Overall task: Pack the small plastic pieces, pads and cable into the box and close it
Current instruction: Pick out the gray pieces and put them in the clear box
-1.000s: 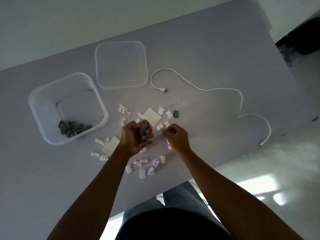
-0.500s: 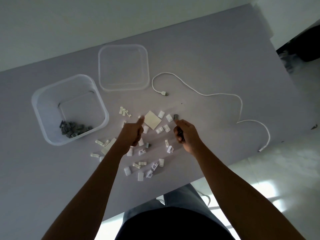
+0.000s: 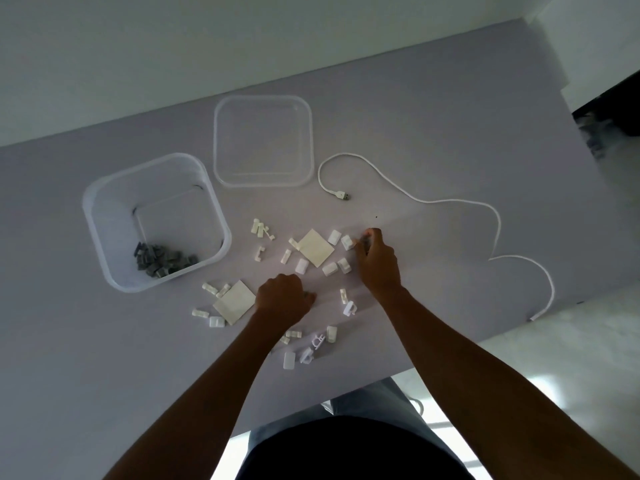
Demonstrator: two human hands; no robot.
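Note:
A clear plastic box [image 3: 104, 209] stands open at the left with several grey plastic pieces [image 3: 162, 259] in its near corner. Its clear lid [image 3: 263, 140] lies flat behind it. Two cream square pads [image 3: 316, 251] [image 3: 235, 301] and many small white plastic pieces [image 3: 334, 237] lie scattered mid-table. A white cable [image 3: 426, 200] snakes across the right side. My left hand [image 3: 282, 299] rests as a fist, closed on grey pieces that are mostly hidden. My right hand [image 3: 377, 261] pinches a grey piece at its fingertips beside the far pad.
More white pieces lie near the table's front edge [image 3: 289, 360] and beside the box [image 3: 261, 228]. The cable's plug [image 3: 343, 195] lies just right of the lid. The table's front edge runs close to my body, with floor beyond at the right.
My left hand has dropped from above the far pad to the table nearer me and closed into a fist. My right hand has reached forward to the grey piece by the far pad.

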